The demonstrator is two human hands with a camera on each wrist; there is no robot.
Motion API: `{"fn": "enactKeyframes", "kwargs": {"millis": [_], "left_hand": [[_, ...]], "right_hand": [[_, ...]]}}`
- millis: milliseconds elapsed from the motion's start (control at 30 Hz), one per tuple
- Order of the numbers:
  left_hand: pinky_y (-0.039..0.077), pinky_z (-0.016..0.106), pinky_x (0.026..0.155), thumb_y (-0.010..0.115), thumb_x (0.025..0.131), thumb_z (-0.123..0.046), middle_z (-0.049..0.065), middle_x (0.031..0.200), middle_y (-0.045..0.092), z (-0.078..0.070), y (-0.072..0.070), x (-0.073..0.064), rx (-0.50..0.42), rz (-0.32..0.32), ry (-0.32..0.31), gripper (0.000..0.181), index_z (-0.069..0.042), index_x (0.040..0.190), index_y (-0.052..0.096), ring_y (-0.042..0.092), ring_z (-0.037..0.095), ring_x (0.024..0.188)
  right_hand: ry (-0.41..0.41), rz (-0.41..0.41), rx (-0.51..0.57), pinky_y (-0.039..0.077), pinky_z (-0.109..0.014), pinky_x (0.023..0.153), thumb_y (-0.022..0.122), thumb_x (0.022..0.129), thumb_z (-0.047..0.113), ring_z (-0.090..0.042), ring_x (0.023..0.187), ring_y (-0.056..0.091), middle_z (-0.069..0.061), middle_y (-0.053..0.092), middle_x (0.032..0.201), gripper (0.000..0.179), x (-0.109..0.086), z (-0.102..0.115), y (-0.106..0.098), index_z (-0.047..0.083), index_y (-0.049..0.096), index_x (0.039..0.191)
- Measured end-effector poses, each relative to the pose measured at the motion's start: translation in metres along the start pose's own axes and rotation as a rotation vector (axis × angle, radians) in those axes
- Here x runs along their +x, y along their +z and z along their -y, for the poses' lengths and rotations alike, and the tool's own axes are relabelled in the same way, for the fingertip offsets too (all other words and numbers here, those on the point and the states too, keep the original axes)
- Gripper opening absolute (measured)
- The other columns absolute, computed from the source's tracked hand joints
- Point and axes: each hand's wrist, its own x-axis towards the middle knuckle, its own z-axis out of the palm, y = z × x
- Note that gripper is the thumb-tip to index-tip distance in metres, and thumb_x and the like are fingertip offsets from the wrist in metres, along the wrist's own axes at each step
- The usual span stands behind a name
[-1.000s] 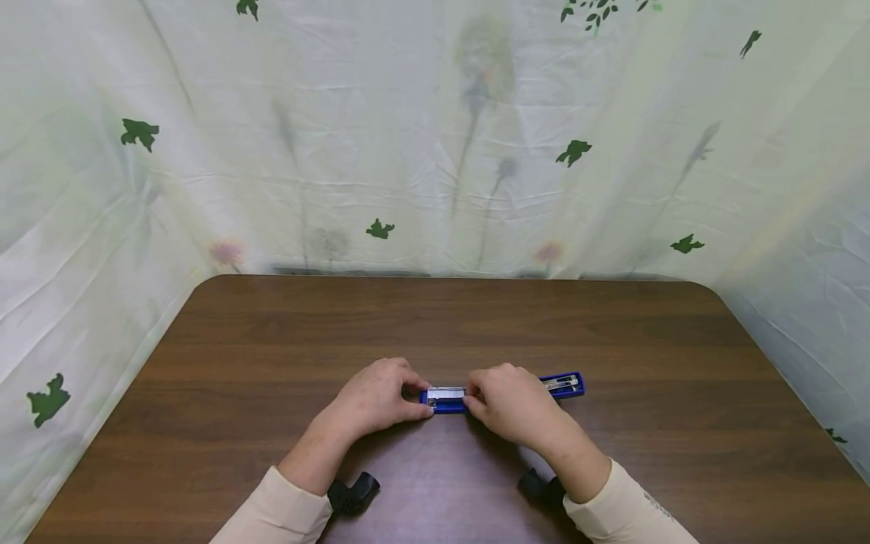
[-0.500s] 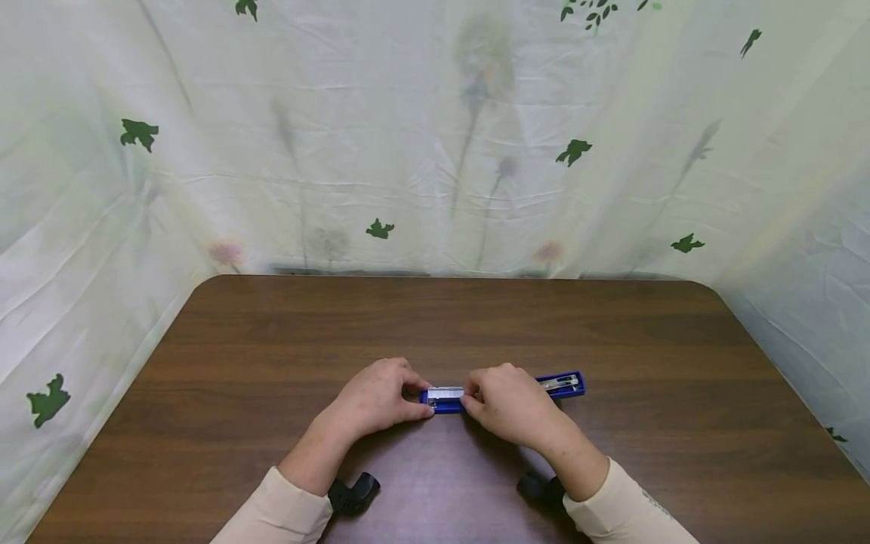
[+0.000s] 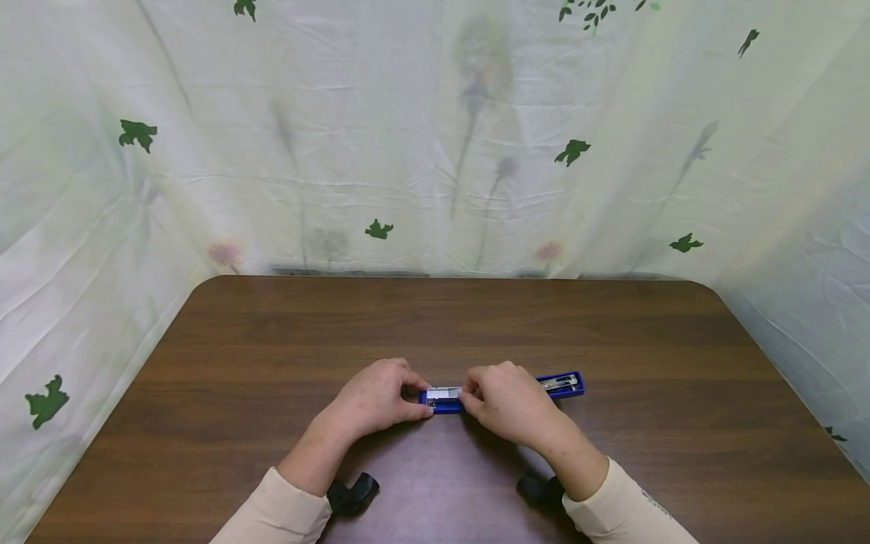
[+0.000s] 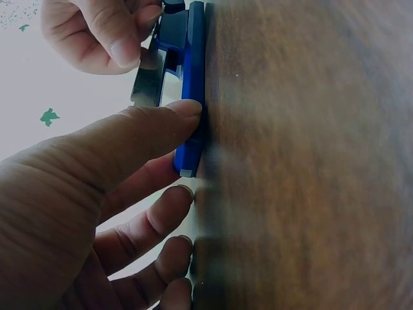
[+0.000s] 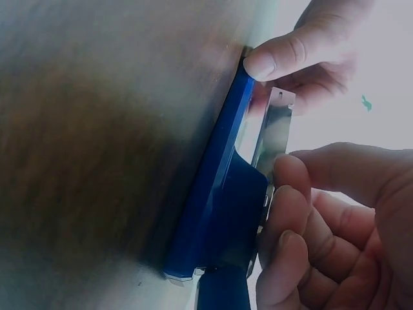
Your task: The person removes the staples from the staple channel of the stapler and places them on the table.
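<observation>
Hidden: right hand (image 3: 513,400) covers mid-stapler (image 3: 445,407); sleeves (image 3: 279,508) cut off by frame bottom | Room: stapler lies opened on table (image 3: 435,321), well apart from far edge | Hands: wrists angled inward; left hand (image 3: 379,391) pinches stapler's end, right pinches metal rail (image 5: 273,132), exact contact unclear

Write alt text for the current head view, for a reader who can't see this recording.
A left hand pinches the left end of an opened blue stapler on a brown table, while the right hand holds its metal strip. The stapler's lid extends beyond the right hand, and a pale curtain hangs behind the table.
</observation>
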Motion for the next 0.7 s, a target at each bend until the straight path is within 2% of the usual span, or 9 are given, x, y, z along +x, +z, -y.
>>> {"fn": "enactKeyframes", "kwargs": {"millis": [267,700], "left_hand": [[0.042,0.024,0.067,0.088,0.078,-0.032,-0.009,0.085,0.062,0.0010,-0.0001,-0.0006,-0.008,0.002,-0.002,0.030,-0.020,0.105,0.082,0.049,0.007,0.073],[0.042,0.024,0.067,0.088,0.079,-0.032,-0.009,0.086,0.062,0.0001,0.0003,-0.0003,-0.008,0.003,-0.009,0.031,-0.020,0.106,0.082,0.049,0.008,0.073]], "right_hand": [[-0.029,-0.009,0.021,0.040,-0.022,0.053,0.072,0.095,0.021,-0.001,0.053,0.046,0.013,0.060,0.065,0.011,0.0010,0.0003,0.0029,0.016,0.074,0.084],[-0.006,0.013,0.028,0.040,-0.022,0.052,0.071,0.096,0.023,-0.001,0.053,0.046,0.015,0.058,0.064,0.011,0.0007,0.0008,0.0020,0.018,0.075,0.086]]}}
